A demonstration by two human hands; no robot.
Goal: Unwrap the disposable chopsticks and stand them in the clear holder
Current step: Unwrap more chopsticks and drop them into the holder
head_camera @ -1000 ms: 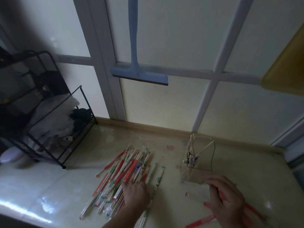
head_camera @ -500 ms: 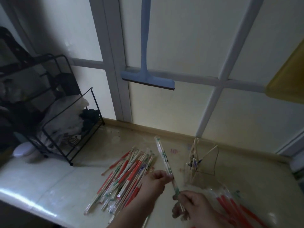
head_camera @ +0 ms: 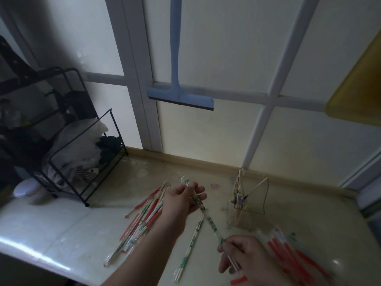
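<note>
While my left hand (head_camera: 181,200) curls its fingers round the upper end of a green-printed wrapped pair (head_camera: 204,211), my right hand (head_camera: 245,256) pinches the lower end, where bare wooden tips stick out below my fingers. That pair hangs slanted in the air between the two hands, above the counter (head_camera: 61,223).

Taking the holder (head_camera: 250,198) as my mark: it stands on the counter just beyond and to the right of my left hand, near the back edge, with several unwrapped chopsticks (head_camera: 239,188) leaning inside it, one tilted across to its far corner. To the holder's left, behind my left forearm, lies a pile (head_camera: 144,215) of wrapped pairs in red and green print. One more green pair (head_camera: 190,244) lies alone on the counter, nearer me than the holder, between my arms. Nearer me and right of the holder, empty red wrappers (head_camera: 288,252) lie beside my right hand. Far left of the holder sits a black wire rack (head_camera: 82,162) with cloths in it. Above and left of the holder, a blue squeegee (head_camera: 179,96) hangs against the window.
</note>
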